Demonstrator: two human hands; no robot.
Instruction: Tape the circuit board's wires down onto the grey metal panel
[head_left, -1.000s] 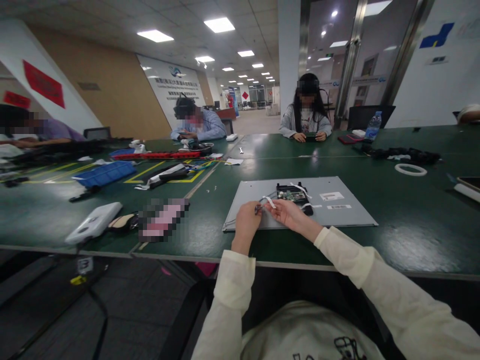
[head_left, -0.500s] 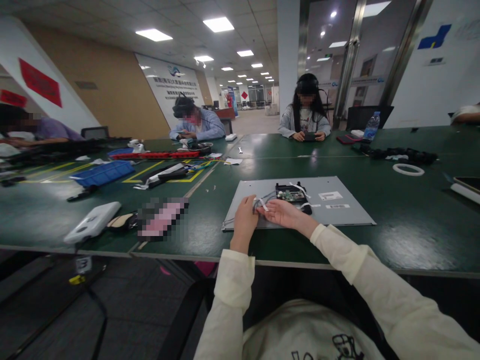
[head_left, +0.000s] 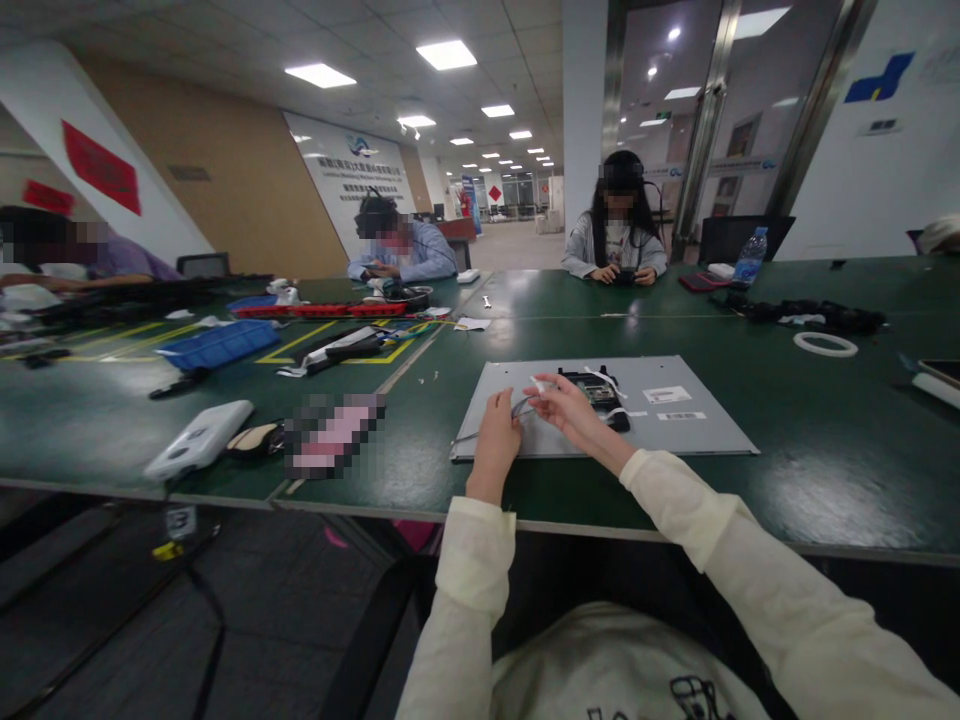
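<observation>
A grey metal panel (head_left: 675, 430) lies flat on the green table (head_left: 825, 470) in front of me, with a small circuit board (head_left: 596, 385) on its far middle. My left hand (head_left: 496, 438) is closed on a thin grey cable (head_left: 521, 405) over the panel's near left part. My right hand (head_left: 564, 405) pinches the same cable a little to the right, near a strip of white tape (head_left: 541, 383), just in front of the circuit board.
To my left lie a white device (head_left: 199, 440), a blue tray (head_left: 217, 345) and red strips (head_left: 315, 311). A white tape ring (head_left: 825, 344), black cables (head_left: 810, 314) and a water bottle (head_left: 748, 255) sit at the right. Other people sit across the table.
Both hands have lifted slightly with the cable and my right hand has shifted up toward the circuit board. The view has drifted a little.
</observation>
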